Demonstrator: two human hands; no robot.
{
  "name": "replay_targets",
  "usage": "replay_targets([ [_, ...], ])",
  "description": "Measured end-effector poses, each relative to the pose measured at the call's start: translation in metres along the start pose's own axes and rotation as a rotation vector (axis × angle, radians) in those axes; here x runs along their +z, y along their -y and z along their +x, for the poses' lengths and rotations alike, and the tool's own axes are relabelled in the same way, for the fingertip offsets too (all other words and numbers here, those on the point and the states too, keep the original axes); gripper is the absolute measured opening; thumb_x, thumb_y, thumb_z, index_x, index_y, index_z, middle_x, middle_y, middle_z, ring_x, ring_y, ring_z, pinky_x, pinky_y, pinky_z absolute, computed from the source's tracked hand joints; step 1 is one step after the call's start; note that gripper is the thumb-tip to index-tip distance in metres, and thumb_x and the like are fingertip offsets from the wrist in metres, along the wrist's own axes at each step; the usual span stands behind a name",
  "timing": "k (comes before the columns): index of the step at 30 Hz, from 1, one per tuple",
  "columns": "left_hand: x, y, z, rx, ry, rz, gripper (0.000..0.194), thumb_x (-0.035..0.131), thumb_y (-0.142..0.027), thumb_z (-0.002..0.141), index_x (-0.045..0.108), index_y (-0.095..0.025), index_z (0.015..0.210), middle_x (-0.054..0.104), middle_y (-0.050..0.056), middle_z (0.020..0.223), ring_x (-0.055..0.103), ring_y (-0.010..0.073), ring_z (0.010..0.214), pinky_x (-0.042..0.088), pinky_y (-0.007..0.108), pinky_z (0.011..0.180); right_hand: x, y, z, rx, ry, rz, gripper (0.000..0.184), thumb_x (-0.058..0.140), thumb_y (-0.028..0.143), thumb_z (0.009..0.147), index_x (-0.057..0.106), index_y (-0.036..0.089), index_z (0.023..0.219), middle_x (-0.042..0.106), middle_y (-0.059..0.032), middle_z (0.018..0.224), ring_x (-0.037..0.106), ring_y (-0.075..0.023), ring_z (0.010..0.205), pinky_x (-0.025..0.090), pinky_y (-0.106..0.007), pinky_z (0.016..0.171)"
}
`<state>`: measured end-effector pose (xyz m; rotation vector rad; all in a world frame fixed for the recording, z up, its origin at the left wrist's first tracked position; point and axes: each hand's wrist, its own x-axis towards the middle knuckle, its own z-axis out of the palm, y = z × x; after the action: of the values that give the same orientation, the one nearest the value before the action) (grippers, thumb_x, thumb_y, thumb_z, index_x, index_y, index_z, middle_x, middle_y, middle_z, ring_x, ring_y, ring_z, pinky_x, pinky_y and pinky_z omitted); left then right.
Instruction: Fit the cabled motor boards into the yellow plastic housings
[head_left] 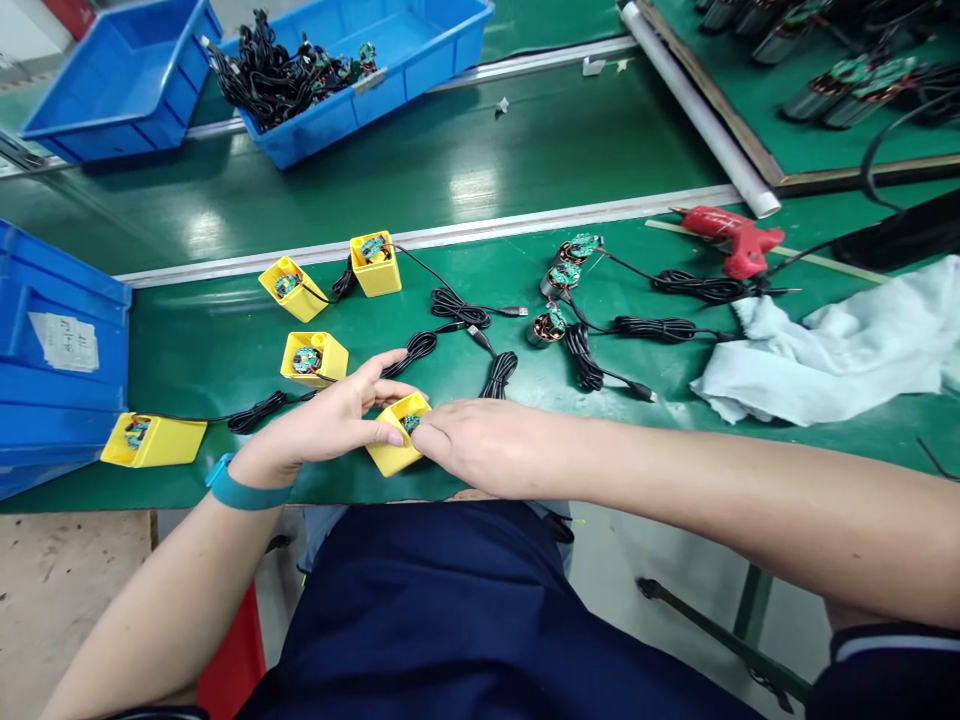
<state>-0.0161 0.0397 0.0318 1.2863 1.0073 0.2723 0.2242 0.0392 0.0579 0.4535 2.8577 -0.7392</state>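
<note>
A yellow plastic housing with a green circuit board inside sits at the near edge of the green bench. My left hand grips its left side with thumb and fingers. My right hand is closed at its right side, fingertips pressing into the opening on the board. Several more yellow housings with boards lie to the left: one on its side, one, one and one. Black USB cables trail from them. Three bare motor-and-board assemblies with coiled cables lie right of centre.
A red glue gun and a white cloth lie at the right. Blue bins stand at the left and beyond the conveyor belt; one bin holds several black cables. A white tube edges a framed board at the upper right.
</note>
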Motion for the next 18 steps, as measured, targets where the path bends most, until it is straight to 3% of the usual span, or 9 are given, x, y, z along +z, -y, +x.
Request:
replay_targets([
  [5,0.001,0.001,0.0,0.01,-0.021,-0.03,0.104,0.083,-0.036,0.084,0.017,-0.029,0.165,0.061,0.014,0.148,0.061,0.0298,0.132,0.051,0.042,0.106,0.014,-0.001,0.003,-0.012,-0.154,-0.06,0.017,0.043,0.014,0.105,0.061,0.014,0.103,0.072,-0.01,0.09,0.068,-0.0235,0.082,0.05,-0.035,0.073],
  [9,0.002,0.004,-0.001,-0.008,-0.046,-0.098,0.106,0.084,-0.034,0.083,0.016,-0.03,0.165,0.059,0.015,0.15,0.064,0.029,0.127,0.055,0.041,0.1,0.03,-0.007,0.003,0.009,-0.316,-0.02,0.009,0.051,0.008,0.099,0.056,0.016,0.099,0.067,-0.0084,0.087,0.064,-0.0223,0.079,0.049,-0.035,0.073],
  [12,0.003,0.007,-0.004,-0.02,-0.062,-0.129,0.107,0.085,-0.033,0.082,0.017,-0.032,0.165,0.058,0.015,0.15,0.063,0.0295,0.128,0.056,0.041,0.099,0.039,-0.012,-0.003,0.065,-0.41,-0.041,0.015,0.049,0.003,0.094,0.054,0.016,0.097,0.063,-0.0079,0.085,0.06,-0.0214,0.076,0.048,-0.035,0.072],
  [18,0.007,0.006,-0.01,-0.028,-0.119,-0.129,0.108,0.086,-0.029,0.08,0.018,-0.033,0.165,0.06,0.014,0.148,0.06,0.0312,0.133,0.054,0.042,0.102,0.052,-0.007,-0.026,0.205,-0.665,0.153,0.014,0.04,0.015,0.104,0.052,0.02,0.098,0.063,-0.0046,0.083,0.055,-0.017,0.069,0.046,-0.03,0.064],
])
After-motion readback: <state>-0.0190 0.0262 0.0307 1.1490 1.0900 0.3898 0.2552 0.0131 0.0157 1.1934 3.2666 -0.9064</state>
